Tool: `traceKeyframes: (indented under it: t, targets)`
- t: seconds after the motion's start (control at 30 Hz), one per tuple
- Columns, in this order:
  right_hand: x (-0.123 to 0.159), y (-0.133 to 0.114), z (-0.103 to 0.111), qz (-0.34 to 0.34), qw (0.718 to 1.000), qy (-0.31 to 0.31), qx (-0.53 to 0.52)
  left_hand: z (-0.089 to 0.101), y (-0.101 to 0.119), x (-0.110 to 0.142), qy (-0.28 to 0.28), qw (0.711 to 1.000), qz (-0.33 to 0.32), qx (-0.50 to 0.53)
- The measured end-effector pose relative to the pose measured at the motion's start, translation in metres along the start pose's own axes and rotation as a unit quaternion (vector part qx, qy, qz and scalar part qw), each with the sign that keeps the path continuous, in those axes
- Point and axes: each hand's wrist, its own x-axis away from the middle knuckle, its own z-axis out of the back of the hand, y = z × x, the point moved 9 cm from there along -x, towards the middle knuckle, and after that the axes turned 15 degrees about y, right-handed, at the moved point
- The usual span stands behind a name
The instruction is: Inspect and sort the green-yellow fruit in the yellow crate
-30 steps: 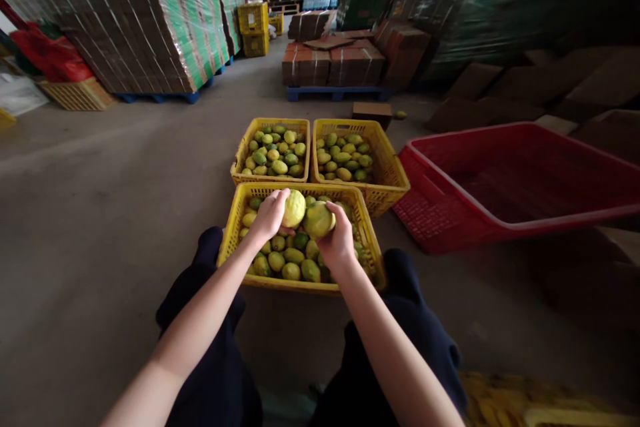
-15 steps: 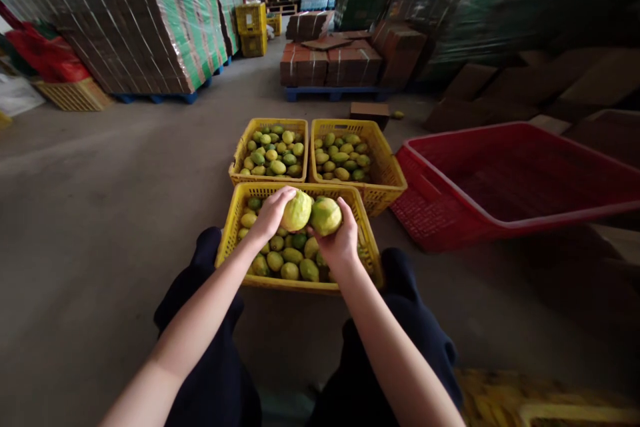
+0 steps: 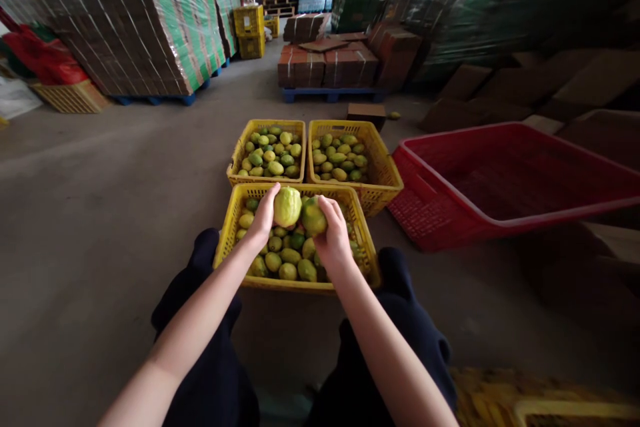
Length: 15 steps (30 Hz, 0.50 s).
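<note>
My left hand [image 3: 265,216] is closed around a yellow-green lemon [image 3: 287,207] with bumpy skin. In my right hand [image 3: 334,232] is a greener lemon [image 3: 313,216], partly covered by the fingers. The two fruits are held side by side above the near yellow crate [image 3: 300,285], which holds many yellow and green lemons [image 3: 290,255]. My hands and forearms hide part of that crate's contents. Behind it stand a left yellow crate [image 3: 266,180] and a right yellow crate [image 3: 383,190], each with more lemons inside.
A large red basket [image 3: 425,213] stands on the right. Flattened cardboard [image 3: 530,87] lies beyond it, and a small carton [image 3: 367,113] sits behind the crates. Bundled cardboard rests on a blue pallet [image 3: 333,95]. Tall wrapped stacks [image 3: 150,20] rise at the back left.
Both lemons have shifted slightly left. The right hand has turned, so its fingers now cover more of the greener lemon. Both hands keep their hold.
</note>
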Motion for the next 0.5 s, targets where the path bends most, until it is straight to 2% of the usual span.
traceKeyframes:
  t: [0.1, 0.23, 0.4, 0.5]
  targets:
    - [-0.011, 0.018, 0.009, -0.097, 0.994, 0.051, -0.017, -0.004, -0.01, 0.005, -0.02, 0.994, 0.105, 0.012]
    - [-0.012, 0.037, 0.018, -0.219, 0.97, 0.102, -0.041, -0.009, -0.015, 0.01, -0.057, 0.978, 0.187, 0.074]
    - [-0.004, 0.033, 0.006, -0.24, 0.966, 0.064, -0.077, -0.004, -0.029, 0.01, -0.035, 0.957, 0.264, 0.111]
    - [0.0, 0.034, 0.004, -0.257, 0.962, 0.06, -0.076, -0.006, -0.032, 0.014, -0.042, 0.94, 0.305, 0.145]
